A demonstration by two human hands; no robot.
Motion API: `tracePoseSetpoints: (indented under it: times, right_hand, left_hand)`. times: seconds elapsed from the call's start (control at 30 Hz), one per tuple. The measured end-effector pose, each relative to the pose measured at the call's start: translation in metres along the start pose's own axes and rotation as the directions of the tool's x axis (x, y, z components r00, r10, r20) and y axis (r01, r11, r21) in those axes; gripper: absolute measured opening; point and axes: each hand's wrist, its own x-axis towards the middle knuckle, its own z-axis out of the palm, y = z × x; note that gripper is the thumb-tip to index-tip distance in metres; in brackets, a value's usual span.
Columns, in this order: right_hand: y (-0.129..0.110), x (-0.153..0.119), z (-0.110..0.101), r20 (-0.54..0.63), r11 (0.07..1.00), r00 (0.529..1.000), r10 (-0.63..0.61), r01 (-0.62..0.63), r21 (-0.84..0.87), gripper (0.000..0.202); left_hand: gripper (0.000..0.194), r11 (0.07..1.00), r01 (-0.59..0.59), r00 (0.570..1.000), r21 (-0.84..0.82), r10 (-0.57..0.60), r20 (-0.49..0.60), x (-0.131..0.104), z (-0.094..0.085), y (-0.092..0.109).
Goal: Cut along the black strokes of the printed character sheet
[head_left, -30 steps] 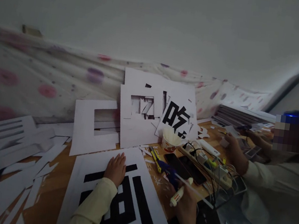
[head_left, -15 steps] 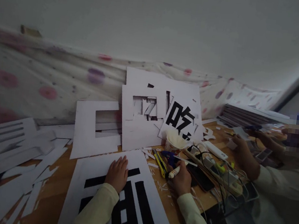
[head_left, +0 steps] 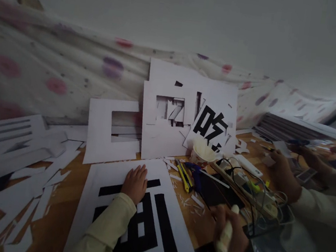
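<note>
A white sheet (head_left: 94, 182) with a large black printed character lies on the wooden table. My left hand (head_left: 135, 183) rests flat on its upper part, palm down. Off the sheet's right side, near the table's front edge, my right hand (head_left: 232, 235) is closed round a cream-coloured stick-like object (head_left: 226, 235), blurred by motion. Beyond the right hand lie a yellow cutter (head_left: 185, 177), a blue glue gun (head_left: 195, 175) and a dark phone-like slab (head_left: 217, 194). Small white paper scraps are scattered between the sheet and that slab.
Cut-out white boards (head_left: 166, 142) lean against the curtained wall, with a smaller printed sheet (head_left: 209, 125). A paper cup (head_left: 203, 153) and a power strip (head_left: 258, 195) stand at right. Paper offcuts (head_left: 25, 194) cover the left. Another person's hands (head_left: 285, 174) hold pieces at far right.
My right hand has moved right and toward me, away from the glue gun, with the cream object in it. My left hand stays on the sheet. The view has shifted slightly.
</note>
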Motion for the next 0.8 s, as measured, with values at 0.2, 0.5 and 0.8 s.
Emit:
tracePoseSetpoints:
  times: [0.2,0.5,0.8]
  right_hand:
    - [-0.057,-0.015,0.009,0.426,0.796,0.896,-0.122,-0.168,0.582,0.042]
    - [-0.080,0.007,0.175,0.777,0.779,0.611,-0.155,-0.408,0.476,0.031]
    - [-0.060,0.002,0.193,0.664,0.856,0.723,-0.192,-0.208,0.473,0.029]
  left_hand:
    - [0.043,1.000,-0.001,1.000,-0.014,0.001,-0.008,0.000,0.001,-0.001]
    - [0.043,1.000,-0.004,1.000,-0.008,0.004,0.010,0.004,-0.004,0.000]
    - [0.052,0.997,-0.020,0.994,-0.074,0.028,0.105,0.015,-0.003,-0.013]
